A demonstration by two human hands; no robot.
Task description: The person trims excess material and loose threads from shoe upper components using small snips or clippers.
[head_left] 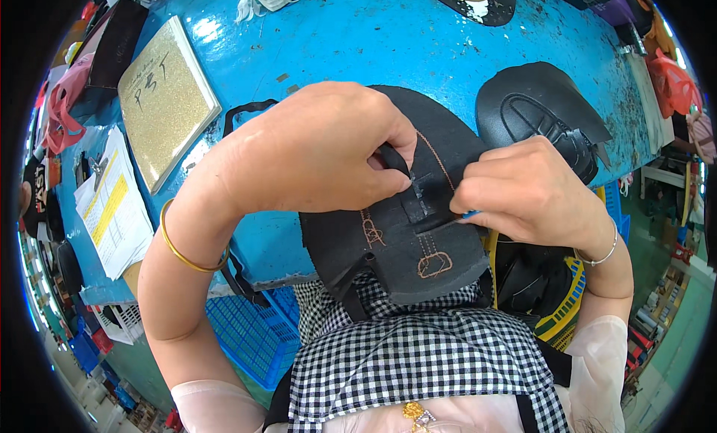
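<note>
Fingers of the left hand (317, 149) pinch a black strip (393, 157) over a dark stitched piece (467, 255), which overhangs the near edge of the blue table (299, 48). At its right side, the right hand (534, 190) grips a small blue item (470, 215), mostly hidden. Farther right lies a moulded black piece (515, 89); far left, a gold notebook (168, 108).

- Bright, even light over the blue tabletop (358, 45), with white glare patches at far left.
- Soft sheen on the black moulded piece (538, 108) at right.
- Inside the yellow basket (571, 302), near right, detail sinks into darkness.
- Hands (336, 145) and stitching (435, 265) look sharp.
- Fisheye bending stretches the left and right surroundings; corners go black.
</note>
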